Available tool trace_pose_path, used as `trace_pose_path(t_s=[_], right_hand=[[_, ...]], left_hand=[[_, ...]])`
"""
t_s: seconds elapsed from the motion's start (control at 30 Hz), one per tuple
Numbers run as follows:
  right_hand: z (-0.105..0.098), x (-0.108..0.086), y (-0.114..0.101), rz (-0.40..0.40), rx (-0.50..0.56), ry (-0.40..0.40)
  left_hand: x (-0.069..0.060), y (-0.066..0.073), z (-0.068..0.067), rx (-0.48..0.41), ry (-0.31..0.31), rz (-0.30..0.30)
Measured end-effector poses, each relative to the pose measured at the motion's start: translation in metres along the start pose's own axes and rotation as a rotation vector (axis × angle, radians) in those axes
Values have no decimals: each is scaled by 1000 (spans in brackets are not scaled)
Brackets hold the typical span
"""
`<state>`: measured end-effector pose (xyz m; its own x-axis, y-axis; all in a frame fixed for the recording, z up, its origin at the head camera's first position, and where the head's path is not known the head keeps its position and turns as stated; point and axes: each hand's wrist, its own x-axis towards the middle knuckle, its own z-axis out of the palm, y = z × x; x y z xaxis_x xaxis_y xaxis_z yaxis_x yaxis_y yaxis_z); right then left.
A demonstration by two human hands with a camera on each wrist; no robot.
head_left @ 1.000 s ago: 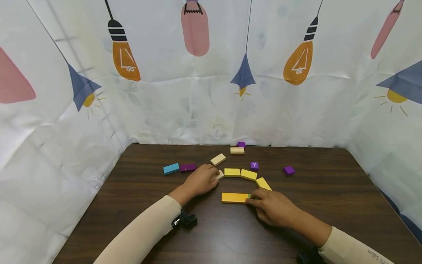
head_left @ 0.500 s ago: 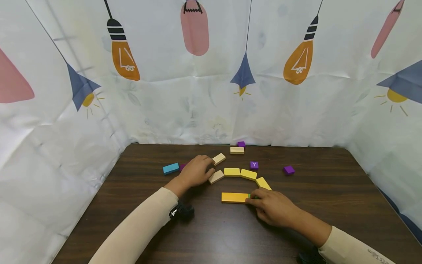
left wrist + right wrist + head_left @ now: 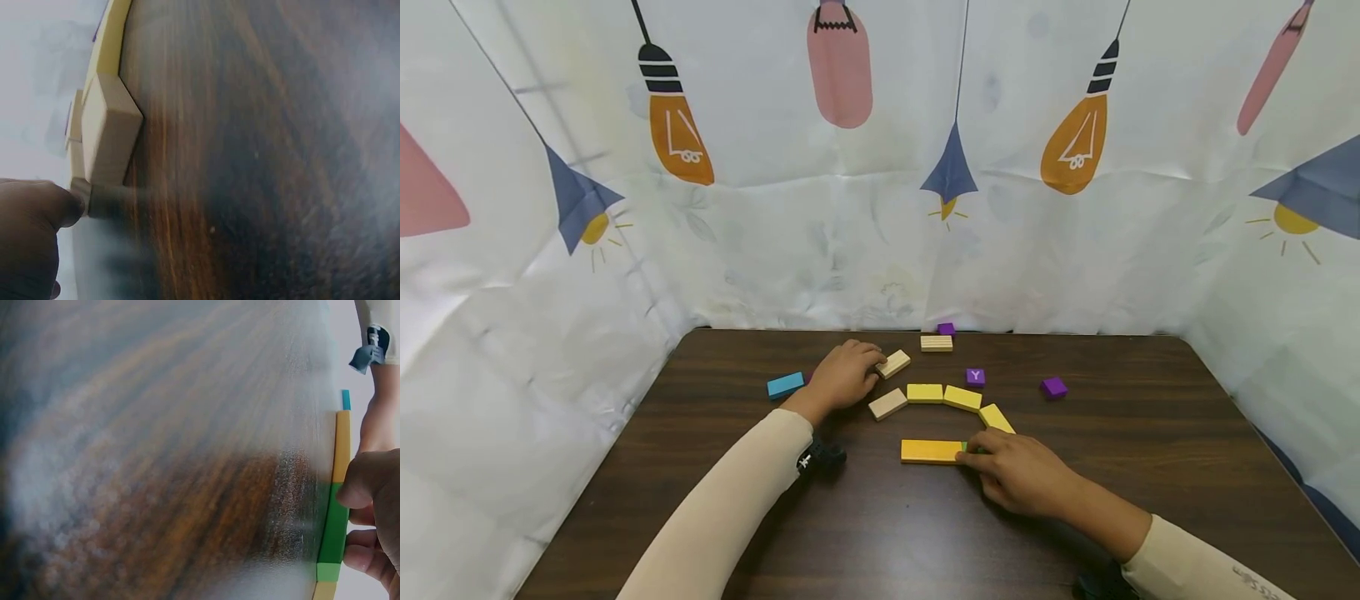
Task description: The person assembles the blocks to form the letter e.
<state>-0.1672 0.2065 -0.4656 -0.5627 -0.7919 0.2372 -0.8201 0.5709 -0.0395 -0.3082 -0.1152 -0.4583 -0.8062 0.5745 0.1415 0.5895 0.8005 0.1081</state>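
Observation:
My left hand (image 3: 844, 373) is at the left end of a pale wooden block (image 3: 895, 363). In the left wrist view its thumb overlaps that block's end; the other fingers are mostly hidden, so a pinch cannot be confirmed. Nearer lies a second pale block (image 3: 888, 404), with yellow blocks (image 3: 924, 393) curving away from it to the right. My right hand (image 3: 1018, 472) grips a green block (image 3: 333, 525), mostly covered in the head view, with thumb and fingers at its side. An orange block (image 3: 929, 452) adjoins its left end.
A grooved pale block (image 3: 936, 343) and a purple block (image 3: 946, 329) stand near the table's (image 3: 850, 533) far edge. A purple Y block (image 3: 975, 377) and another purple block (image 3: 1054, 387) lie right. The blue block (image 3: 786, 385) is left; curtains (image 3: 760, 250) surround the table.
My left hand has let go of the nearer pale block and moved up and left to the farther one. My right hand has stayed at the green block.

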Motion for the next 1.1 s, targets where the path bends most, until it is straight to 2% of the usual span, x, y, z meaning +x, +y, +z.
trace_pose_path(t_s=[0.2, 0.5, 0.8, 1.1], right_hand=[[-2, 1, -2, -4, -2, -2], [-2, 1, -2, 7, 8, -11], [-1, 1, -1, 4, 8, -3], [-1, 0, 0, -2, 6, 3]], left_hand=[[1, -2, 0, -18, -32, 10], [-1, -4, 2, -19, -29, 27], [-8, -4, -6, -8, -24, 61], [-10, -9, -6, -8, -42, 80]])
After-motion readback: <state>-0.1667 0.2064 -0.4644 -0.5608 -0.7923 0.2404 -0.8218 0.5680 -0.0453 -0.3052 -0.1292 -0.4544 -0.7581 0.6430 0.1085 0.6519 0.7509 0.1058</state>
